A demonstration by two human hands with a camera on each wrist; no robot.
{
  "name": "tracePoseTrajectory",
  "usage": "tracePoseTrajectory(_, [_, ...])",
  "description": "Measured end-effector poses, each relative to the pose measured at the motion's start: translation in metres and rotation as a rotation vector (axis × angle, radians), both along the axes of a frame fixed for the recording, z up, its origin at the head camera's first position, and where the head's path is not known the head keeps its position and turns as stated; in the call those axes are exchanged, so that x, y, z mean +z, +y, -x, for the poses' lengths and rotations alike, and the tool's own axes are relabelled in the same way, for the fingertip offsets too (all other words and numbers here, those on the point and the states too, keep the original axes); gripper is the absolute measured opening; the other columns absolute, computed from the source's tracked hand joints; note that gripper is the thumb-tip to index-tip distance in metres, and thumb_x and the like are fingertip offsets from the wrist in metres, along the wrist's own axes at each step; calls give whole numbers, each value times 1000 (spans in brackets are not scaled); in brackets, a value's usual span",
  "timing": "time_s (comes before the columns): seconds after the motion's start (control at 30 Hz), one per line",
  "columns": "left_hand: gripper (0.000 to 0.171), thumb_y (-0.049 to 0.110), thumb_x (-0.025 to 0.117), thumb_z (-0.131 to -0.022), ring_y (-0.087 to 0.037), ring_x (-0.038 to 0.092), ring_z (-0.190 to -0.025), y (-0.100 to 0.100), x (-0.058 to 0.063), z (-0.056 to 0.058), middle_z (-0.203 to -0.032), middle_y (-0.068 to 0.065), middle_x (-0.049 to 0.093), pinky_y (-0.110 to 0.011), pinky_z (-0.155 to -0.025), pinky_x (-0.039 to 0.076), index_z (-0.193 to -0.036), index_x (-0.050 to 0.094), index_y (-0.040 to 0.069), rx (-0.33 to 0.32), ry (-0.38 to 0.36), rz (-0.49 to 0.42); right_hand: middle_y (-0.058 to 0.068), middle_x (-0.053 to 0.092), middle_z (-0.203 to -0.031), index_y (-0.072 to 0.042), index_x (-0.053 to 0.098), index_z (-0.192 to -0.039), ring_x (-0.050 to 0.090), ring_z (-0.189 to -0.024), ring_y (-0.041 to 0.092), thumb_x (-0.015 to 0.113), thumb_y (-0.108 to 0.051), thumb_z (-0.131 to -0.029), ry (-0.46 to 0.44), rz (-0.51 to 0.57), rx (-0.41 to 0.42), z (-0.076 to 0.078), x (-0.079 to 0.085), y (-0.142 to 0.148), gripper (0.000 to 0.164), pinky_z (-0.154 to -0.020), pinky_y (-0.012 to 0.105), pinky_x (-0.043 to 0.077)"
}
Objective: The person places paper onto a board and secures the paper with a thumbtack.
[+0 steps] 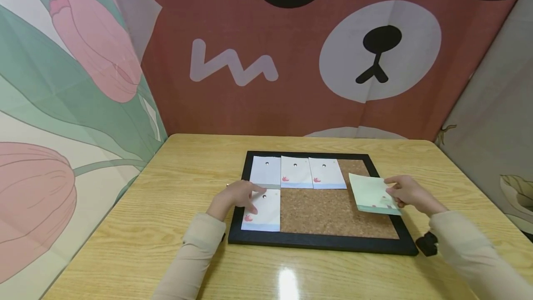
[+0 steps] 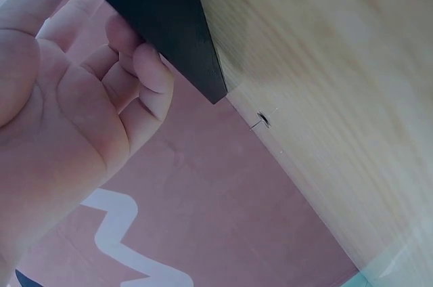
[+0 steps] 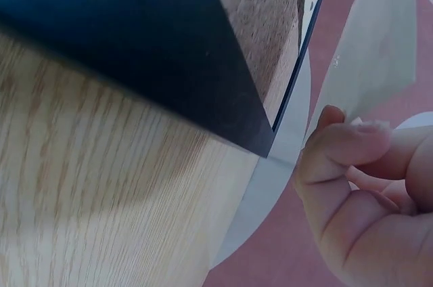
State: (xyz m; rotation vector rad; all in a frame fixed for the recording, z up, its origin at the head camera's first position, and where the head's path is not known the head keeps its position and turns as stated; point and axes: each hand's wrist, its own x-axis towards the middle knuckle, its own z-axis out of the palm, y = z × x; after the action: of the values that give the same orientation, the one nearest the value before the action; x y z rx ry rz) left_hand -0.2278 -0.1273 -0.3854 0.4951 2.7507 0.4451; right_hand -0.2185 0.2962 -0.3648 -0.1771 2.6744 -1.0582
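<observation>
A black-framed cork board (image 1: 316, 212) lies on the table with several white notes on it, each with a silver pin. My left hand (image 1: 240, 194) rests at the board's left edge, over the lower left note (image 1: 266, 216). Its index finger reaches toward that note's pin (image 1: 264, 196). In the left wrist view the left hand (image 2: 74, 97) is beside the black frame (image 2: 169, 23), some fingers bent. Above the board's right side, my right hand (image 1: 410, 194) pinches a pale green note sheet (image 1: 370, 193) by its right edge. The right wrist view shows thumb and finger on that sheet (image 3: 372, 50).
The wooden table (image 1: 187, 161) extends around the board. A loose pin (image 2: 264, 121) lies on it left of the frame. Behind stands a reddish-brown cloth (image 1: 291, 105) with a cartoon face; a flowered cloth (image 1: 96, 128) hangs at the left.
</observation>
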Motion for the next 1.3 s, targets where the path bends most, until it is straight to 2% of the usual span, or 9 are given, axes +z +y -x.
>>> tracePoseTrajectory(0.43, [61,24,78,-67,-14,48,-75,-1,-2,0,-86,1,57,-29,-69,42,-124,56,24,-11,7,14,3,42,-57,23,30,-122,40,-47,14,43,6,-90,14,28,42,0,-3,-16,39,-45,30,40])
tracePoseTrajectory(0.67, [61,23,78,-68,-14,48,-78,0,-3,0,-95,0,59,-31,-75,43,-124,55,24,-9,-2,4,3,42,-56,23,27,-124,39,-47,14,42,6,-91,9,53,70,-1,-3,-27,41,-45,30,40])
tracePoseTrajectory(0.9, [61,24,78,-67,-14,49,-76,-1,-3,1,-91,1,59,-29,-71,43,-124,56,24,-12,8,13,4,45,-57,21,28,-125,43,-47,14,44,4,-91,4,13,58,3,-4,-36,42,-46,29,43])
tracePoseTrajectory(1.13, [61,24,78,-67,-15,49,-76,-1,-1,0,-91,1,59,-29,-70,43,-124,56,23,-3,1,3,5,45,-57,20,25,-126,43,-47,14,43,5,-91,-12,69,79,2,-7,-44,43,-46,31,44])
tracePoseTrajectory(1.3, [61,23,78,-67,-15,48,-76,0,-1,0,-90,0,58,-30,-71,42,-124,56,24,3,-1,-3,5,46,-56,20,23,-127,44,-46,14,44,6,-90,-12,69,89,1,-9,-50,45,-45,30,45])
